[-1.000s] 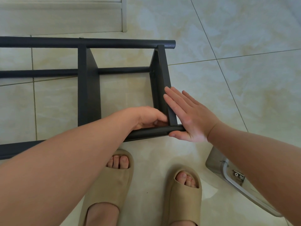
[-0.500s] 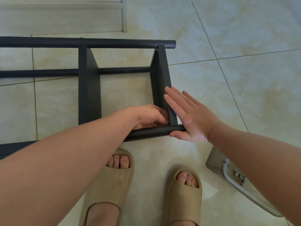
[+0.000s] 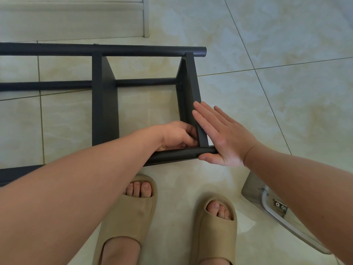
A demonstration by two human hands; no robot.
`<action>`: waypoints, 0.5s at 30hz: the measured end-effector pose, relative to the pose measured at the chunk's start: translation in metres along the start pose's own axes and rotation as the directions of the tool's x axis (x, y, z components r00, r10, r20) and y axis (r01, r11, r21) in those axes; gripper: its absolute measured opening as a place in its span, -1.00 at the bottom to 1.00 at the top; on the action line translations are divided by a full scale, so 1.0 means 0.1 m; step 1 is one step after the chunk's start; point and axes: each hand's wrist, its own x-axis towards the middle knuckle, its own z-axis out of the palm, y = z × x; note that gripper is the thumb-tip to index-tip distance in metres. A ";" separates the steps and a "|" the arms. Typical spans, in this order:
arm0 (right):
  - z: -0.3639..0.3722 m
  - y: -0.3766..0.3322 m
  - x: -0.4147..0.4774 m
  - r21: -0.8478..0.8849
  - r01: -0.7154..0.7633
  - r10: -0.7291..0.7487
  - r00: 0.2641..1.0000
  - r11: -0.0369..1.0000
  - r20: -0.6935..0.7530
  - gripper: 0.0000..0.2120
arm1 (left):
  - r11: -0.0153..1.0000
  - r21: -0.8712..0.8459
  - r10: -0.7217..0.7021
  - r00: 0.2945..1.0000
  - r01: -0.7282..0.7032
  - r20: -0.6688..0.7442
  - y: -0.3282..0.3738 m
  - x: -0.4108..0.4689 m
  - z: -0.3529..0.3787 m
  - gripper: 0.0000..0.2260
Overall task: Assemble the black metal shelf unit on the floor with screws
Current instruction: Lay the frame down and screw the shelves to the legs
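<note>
Head view
Left grip: fingers curled into the inner corner where the end panel meets the near tube. You cannot tell whether they pinch a screw.
Right grip: spread flat, fingers straight, pressed on the panel's outer face, thumb under the tube end.
Shelf: on its side on the floor, ahead and left of both grips.
Risk: if your right palm eases off, the panel may swing out. Holes then slip out of line, and a screw could cross-thread or drop and likely roll on smooth tile.
Floor: glossy pale tiles, thin grout lines.
Room: white skirting beyond the shelf, a metal-framed object behind the right grip, slippers near you.
</note>
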 end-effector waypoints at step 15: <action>0.01 0.01 0.01 -0.005 -0.001 0.001 1.000 1.000 0.007 -0.03 | 0.978 0.009 -0.211 0.977 0.211 -0.014 0.10 0.00 -0.01 -0.84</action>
